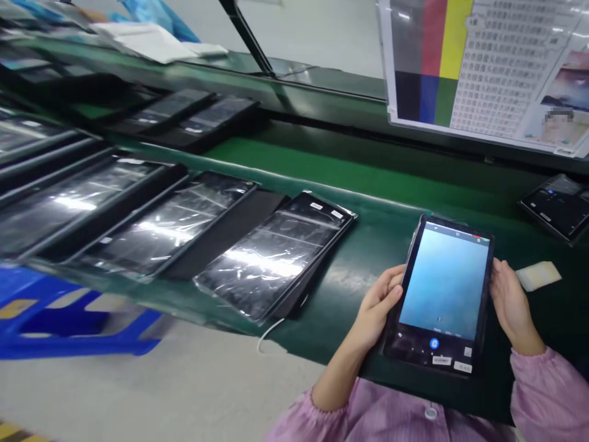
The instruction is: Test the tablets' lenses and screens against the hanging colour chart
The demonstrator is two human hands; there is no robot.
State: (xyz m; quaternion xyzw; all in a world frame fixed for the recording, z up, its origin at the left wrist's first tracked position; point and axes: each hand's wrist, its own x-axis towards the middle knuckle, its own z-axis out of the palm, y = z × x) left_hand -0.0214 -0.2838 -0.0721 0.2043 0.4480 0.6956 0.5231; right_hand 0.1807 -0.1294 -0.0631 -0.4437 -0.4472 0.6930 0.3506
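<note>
A black tablet (444,282) with its screen lit pale blue, like a camera view, is tilted up over the green bench in front of me. My left hand (380,307) grips its left edge, thumb along the side and fingers curled at the frame. On the opposite edge rests my right hand (512,301), with its fingers partly hidden behind the tablet. Small white labels (442,361) are stuck near the tablet's lower edge. To the left lies another tablet (276,255) in clear film, its screen dark, on a black pad.
More film-wrapped tablets (170,224) line the bench to the left. A pad of pale sticky labels (538,275) and another tablet (559,205) are at right. Above hangs a colour chart sheet (427,61). A green belt (304,166) runs behind; a blue stool (69,319) stands below.
</note>
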